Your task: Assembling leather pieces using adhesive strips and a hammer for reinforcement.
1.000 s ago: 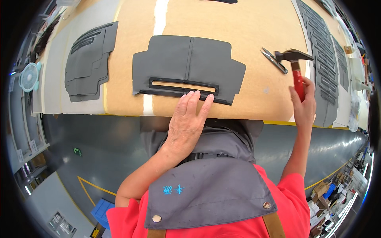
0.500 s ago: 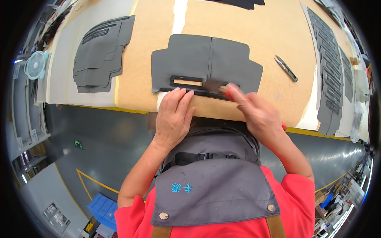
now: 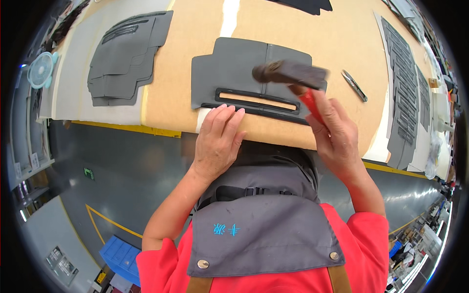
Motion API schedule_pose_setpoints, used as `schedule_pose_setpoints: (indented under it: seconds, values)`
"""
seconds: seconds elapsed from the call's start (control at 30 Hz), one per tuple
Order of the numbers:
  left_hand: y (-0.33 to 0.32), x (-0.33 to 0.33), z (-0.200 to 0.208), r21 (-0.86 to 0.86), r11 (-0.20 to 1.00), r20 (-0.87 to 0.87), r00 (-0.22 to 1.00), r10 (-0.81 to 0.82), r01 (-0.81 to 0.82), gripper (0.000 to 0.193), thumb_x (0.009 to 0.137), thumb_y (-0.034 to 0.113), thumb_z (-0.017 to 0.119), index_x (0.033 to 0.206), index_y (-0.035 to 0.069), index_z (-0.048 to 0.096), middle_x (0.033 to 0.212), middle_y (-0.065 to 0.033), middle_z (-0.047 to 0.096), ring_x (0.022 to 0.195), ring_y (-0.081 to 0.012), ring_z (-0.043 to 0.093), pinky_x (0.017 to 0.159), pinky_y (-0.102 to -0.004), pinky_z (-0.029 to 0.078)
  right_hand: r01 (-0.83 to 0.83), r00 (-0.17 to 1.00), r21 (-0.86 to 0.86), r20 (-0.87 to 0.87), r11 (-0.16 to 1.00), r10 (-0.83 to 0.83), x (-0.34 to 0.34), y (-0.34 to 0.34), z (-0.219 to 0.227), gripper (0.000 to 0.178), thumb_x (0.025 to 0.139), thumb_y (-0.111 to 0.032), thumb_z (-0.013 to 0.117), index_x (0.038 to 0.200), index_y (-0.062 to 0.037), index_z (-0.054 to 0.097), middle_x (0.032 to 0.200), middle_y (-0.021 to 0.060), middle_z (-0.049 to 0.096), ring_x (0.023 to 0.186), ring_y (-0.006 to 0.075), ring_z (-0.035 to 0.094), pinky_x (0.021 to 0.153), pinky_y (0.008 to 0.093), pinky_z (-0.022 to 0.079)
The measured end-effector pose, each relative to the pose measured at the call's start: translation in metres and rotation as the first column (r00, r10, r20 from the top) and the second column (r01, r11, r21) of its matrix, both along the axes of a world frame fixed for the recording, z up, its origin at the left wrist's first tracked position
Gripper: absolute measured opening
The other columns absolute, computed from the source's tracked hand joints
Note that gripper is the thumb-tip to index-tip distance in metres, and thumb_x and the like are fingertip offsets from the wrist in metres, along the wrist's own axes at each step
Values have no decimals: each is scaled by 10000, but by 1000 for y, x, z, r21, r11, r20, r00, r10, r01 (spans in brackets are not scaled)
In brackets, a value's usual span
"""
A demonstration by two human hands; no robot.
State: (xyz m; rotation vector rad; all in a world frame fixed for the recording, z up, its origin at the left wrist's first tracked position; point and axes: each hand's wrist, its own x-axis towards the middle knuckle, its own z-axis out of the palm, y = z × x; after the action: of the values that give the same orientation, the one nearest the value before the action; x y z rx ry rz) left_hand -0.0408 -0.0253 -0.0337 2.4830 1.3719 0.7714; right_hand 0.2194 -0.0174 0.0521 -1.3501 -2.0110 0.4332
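Left hand [image 3: 218, 141] is lying open, fingertips resting at the black-trimmed near edge of a stepped, leather-like grey panel [image 3: 237, 68]. Right hand [image 3: 337, 139] is gripping a red-handled hammer [image 3: 293, 74], its dark head hanging above. Trim-flattening is apparently under way; the next blow is calling for clear fingertips. Panel is lying flat on smooth tan tabletop [image 3: 188, 63], left of slim snips [image 3: 354, 85].

Bright light, glare on the floor [image 3: 415, 194], blur on the hammer [image 3: 292, 74], strong fisheye bend
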Motion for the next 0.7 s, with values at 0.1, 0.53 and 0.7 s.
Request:
schedule_pose_setpoints:
  seconds: [0.1,0.53,0.7]
  values:
    - [1,1,0,5,1000,7,1000,-16,16,459,914,156,716,1345,36,609,1322,-142,558,1274,-351,522,1090,-451,454,-49,908,-109,410,993,89,15,-2,-28,699,883,-1,675,1529,-225,530,835,65,600,675,248,610,590,372,507]
    - [-4,-2,0,-27,999,-17,1000,-23,23,475,940,207,707,1377,48,607,1355,-136,556,1307,-345,521,1108,-441,448,106,992,-171,81,980,-94,44,-6,-37,634,949,12,646,1529,-215,528,1016,135,667,772,245,650,681,343,524]
    - [-1,-20,6,28,999,-28,999,-21,22,457,964,225,684,1380,51,607,1347,-131,559,1300,-341,529,1091,-450,444,583,766,-333,-80,741,-638,134,-10,-35,533,1026,-167,643,1538,-105,507,1016,19,674,643,65,517,567,228,468]
